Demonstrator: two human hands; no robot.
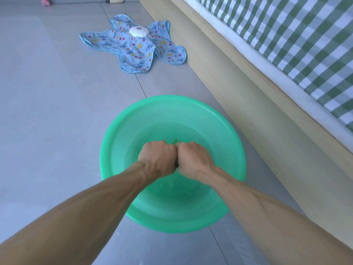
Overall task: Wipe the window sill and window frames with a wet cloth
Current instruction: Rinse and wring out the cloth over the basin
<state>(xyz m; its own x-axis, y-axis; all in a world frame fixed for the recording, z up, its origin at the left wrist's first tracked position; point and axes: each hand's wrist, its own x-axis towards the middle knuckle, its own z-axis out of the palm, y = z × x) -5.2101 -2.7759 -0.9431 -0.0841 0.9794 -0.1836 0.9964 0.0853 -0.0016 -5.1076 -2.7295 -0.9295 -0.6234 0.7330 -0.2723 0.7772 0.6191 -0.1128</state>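
Green cloth [174,141] inside curled fingers [152,145]

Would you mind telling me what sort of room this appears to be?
Most likely a bedroom at home: a wooden bed frame with a green checked sheet runs along the right, and a fish-print blue cloth lies on the grey tiled floor beyond the green basin.

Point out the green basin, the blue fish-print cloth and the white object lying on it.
green basin [122,131]: head view, on its left inner wall.
blue fish-print cloth [133,54]: head view, on its middle.
white object [139,31]: head view, on its top.
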